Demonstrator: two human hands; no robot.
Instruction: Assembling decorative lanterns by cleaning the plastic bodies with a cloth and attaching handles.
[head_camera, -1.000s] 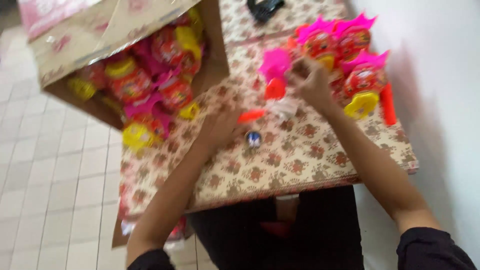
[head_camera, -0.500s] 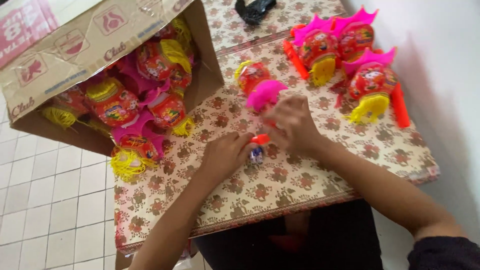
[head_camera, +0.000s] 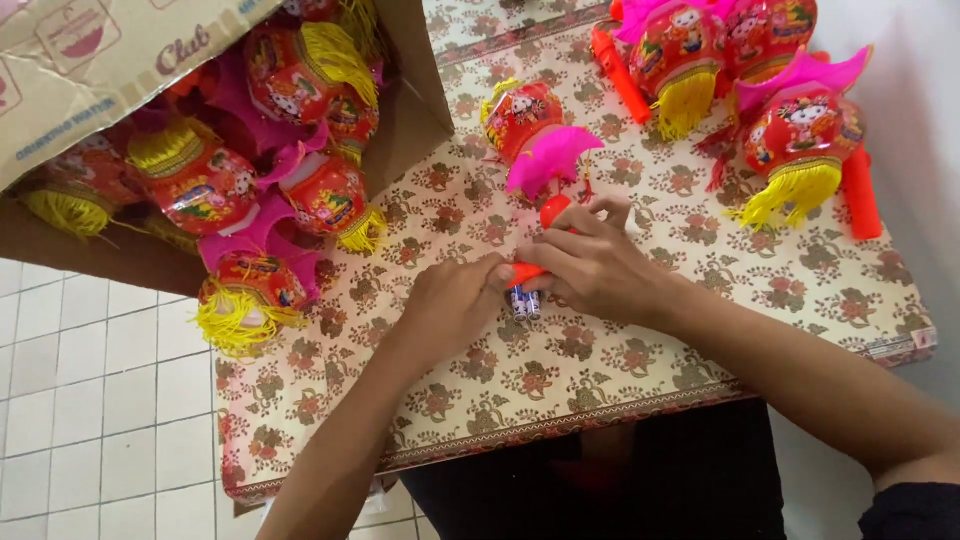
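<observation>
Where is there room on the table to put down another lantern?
The bare patch of tablecloth near the front edge, below both hands, is free. So is the stretch right of the right hand, under the yellow-tasselled lanterns. It is crowded by the cardboard box and at the far right corner.

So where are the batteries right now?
In the head view the batteries sit mid-table, at the orange handle's near end, between the left hand and right hand.
</observation>
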